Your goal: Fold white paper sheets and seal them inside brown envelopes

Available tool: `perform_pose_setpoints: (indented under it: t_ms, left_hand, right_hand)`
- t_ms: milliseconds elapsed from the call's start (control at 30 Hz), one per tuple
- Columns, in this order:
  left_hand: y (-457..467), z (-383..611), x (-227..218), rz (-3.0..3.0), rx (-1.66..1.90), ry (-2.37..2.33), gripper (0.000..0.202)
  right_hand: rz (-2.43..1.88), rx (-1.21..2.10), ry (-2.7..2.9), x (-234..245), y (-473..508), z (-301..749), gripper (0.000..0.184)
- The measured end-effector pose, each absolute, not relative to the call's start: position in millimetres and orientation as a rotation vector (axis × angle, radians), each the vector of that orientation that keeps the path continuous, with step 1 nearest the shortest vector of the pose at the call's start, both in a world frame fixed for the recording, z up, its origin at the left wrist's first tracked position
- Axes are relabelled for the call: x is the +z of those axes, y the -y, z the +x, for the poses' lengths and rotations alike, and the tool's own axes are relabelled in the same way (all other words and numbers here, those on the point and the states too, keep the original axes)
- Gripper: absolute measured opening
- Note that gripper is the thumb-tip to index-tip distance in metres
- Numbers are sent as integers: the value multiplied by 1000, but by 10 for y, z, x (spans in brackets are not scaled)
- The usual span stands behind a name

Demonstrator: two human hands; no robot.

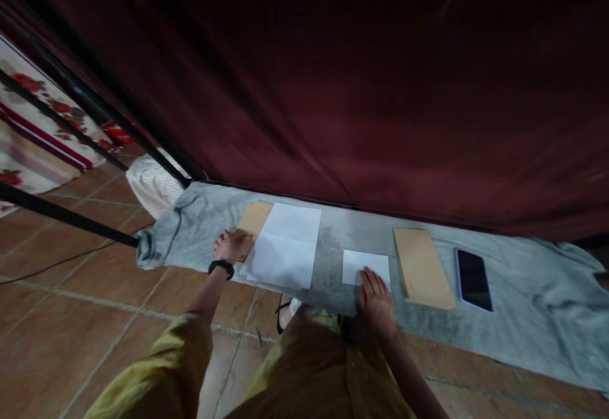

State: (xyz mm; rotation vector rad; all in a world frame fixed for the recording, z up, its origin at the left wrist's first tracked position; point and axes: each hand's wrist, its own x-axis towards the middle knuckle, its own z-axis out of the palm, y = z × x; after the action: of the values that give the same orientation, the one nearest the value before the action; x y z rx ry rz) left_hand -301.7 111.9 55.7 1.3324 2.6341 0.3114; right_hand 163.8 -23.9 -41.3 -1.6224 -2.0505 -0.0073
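My left hand (231, 246) rests on the grey cloth (333, 241) at the left edge of a large creased white sheet (285, 244), fingers curled, touching a brown envelope (255, 217) that lies partly under the sheet. A black band is on that wrist. My right hand (375, 295) lies flat, fingers stretched out, with the fingertips on the near edge of a small folded white paper (365, 265). Neither hand lifts anything.
A second brown envelope (421, 267) lies right of the small paper, and a dark phone (472, 279) lies beyond it. A dark red curtain (361, 89) hangs behind the cloth. Black metal bars (71, 216) and a white ribbed object (155, 184) stand left on the tiled floor (95, 305).
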Motion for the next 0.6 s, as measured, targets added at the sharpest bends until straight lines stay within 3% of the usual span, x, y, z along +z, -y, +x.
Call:
perform_pose_setpoints:
  t_ms: [200,600]
  left_hand:
    - [-906,-3200,353,1437,187,-2580,65]
    - [-1009,-3366,365,1489,121,-2558,72]
  right_hand:
    - [-1614,-15,2031,-445,242,1646,46]
    - [-1641,-78,2045,-453,241,1641,46]
